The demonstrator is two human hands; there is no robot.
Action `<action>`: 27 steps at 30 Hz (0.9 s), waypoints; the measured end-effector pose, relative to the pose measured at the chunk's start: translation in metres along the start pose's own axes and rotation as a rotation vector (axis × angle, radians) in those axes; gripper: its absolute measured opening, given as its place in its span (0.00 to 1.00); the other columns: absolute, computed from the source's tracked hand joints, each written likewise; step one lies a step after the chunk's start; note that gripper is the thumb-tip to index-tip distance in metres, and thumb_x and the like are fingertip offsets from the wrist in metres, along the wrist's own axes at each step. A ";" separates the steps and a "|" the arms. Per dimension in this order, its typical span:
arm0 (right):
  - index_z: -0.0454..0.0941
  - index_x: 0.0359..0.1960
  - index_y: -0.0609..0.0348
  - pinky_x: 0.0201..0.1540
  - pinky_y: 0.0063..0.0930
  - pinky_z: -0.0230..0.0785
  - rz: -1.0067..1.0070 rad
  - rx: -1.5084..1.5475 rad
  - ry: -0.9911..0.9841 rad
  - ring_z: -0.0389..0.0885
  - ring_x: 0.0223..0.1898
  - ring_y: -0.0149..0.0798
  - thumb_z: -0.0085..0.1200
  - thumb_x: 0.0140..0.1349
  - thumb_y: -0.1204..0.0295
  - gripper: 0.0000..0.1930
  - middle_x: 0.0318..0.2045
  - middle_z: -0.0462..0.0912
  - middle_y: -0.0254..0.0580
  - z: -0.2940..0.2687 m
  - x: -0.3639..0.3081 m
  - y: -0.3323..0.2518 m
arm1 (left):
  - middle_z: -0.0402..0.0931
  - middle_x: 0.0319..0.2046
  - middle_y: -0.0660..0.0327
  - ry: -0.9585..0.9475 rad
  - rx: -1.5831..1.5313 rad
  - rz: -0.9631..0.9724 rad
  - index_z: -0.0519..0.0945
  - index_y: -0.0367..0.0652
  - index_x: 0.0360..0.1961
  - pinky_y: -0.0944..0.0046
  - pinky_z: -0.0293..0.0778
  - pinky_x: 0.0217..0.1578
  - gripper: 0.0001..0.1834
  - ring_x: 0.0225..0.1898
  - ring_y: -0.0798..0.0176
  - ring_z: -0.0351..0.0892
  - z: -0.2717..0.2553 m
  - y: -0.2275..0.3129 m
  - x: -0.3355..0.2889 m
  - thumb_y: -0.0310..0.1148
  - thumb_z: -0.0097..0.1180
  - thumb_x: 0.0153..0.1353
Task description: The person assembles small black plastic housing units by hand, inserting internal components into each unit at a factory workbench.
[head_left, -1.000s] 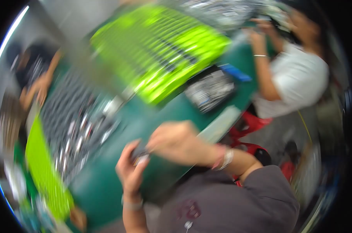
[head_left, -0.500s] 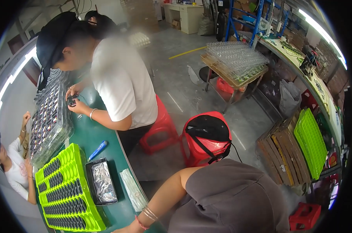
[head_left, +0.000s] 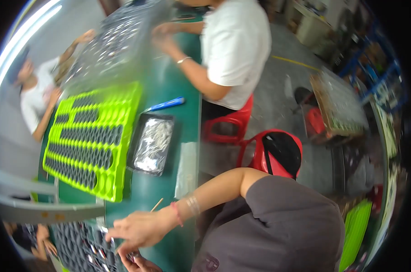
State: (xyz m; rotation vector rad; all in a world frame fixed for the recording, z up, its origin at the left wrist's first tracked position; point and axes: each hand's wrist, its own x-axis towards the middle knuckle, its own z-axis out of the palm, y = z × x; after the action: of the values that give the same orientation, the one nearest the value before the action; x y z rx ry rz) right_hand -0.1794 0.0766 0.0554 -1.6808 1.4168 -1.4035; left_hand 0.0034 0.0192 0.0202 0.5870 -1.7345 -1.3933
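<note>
My right hand (head_left: 142, 229), with bracelets on the wrist, reaches over the near part of the table, bent over and blurred by motion. A thin wooden stick (head_left: 157, 205) juts out beside it; the hand covers the rest, and its grip is hard to see. Below it, at the bottom edge, my left hand (head_left: 139, 264) is partly cut off, fingers curled round a small dark part (head_left: 133, 257). Left of both hands is a dark tray (head_left: 71, 247) of round cells, with small white and red-tinted pieces in some.
On the green table (head_left: 169, 122) stand a lime-green tray (head_left: 129, 149) of dark rounds, a black box (head_left: 153, 144) of thin shiny pieces, a blue-handled tool (head_left: 168, 104) and a clear bag (head_left: 186, 170). Co-workers sit around. A red stool (head_left: 287, 138) is behind.
My view has swung down and left, so the trays and co-workers appear shifted. Both my hands and the dark tray have come into view at the bottom.
</note>
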 end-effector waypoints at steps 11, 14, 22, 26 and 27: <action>0.78 0.41 0.63 0.32 0.25 0.69 0.048 -0.262 -0.057 0.78 0.29 0.39 0.49 0.61 0.73 0.10 0.28 0.78 0.44 -0.043 -0.029 0.017 | 0.70 0.44 0.57 -0.036 -0.020 -0.158 0.72 0.32 0.49 0.68 0.68 0.45 0.27 0.43 0.64 0.72 -0.004 -0.025 0.002 0.25 0.64 0.46; 0.78 0.41 0.62 0.29 0.27 0.67 0.018 -0.154 -0.027 0.76 0.26 0.40 0.51 0.58 0.78 0.10 0.26 0.77 0.44 -0.029 -0.027 0.021 | 0.72 0.43 0.56 -0.062 -0.071 -0.155 0.73 0.33 0.48 0.67 0.69 0.45 0.26 0.43 0.62 0.73 -0.003 -0.021 0.003 0.27 0.65 0.46; 0.78 0.41 0.60 0.24 0.29 0.64 0.084 -0.175 -0.142 0.73 0.21 0.40 0.52 0.56 0.79 0.10 0.22 0.75 0.43 -0.022 -0.019 0.014 | 0.73 0.42 0.57 -0.116 -0.001 -0.094 0.73 0.36 0.49 0.68 0.71 0.42 0.27 0.41 0.65 0.74 -0.003 -0.022 0.004 0.31 0.66 0.48; 0.78 0.42 0.62 0.23 0.26 0.61 0.087 -0.128 -0.166 0.69 0.19 0.35 0.52 0.57 0.79 0.11 0.20 0.73 0.41 -0.020 -0.021 0.021 | 0.72 0.42 0.57 -0.128 -0.011 -0.095 0.72 0.35 0.49 0.69 0.71 0.41 0.26 0.40 0.66 0.74 -0.002 -0.021 0.004 0.31 0.66 0.48; 0.78 0.42 0.63 0.22 0.23 0.58 0.073 -0.117 -0.160 0.67 0.18 0.31 0.51 0.57 0.80 0.11 0.18 0.71 0.39 -0.020 -0.022 0.022 | 0.72 0.41 0.57 -0.126 -0.019 -0.093 0.72 0.35 0.49 0.69 0.71 0.40 0.26 0.40 0.66 0.74 -0.001 -0.021 0.004 0.31 0.66 0.48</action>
State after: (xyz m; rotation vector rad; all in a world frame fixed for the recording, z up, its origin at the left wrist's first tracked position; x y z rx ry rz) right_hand -0.2044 0.0943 0.0344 -1.7525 1.4779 -1.1391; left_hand -0.0009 0.0093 0.0014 0.5875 -1.8109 -1.5385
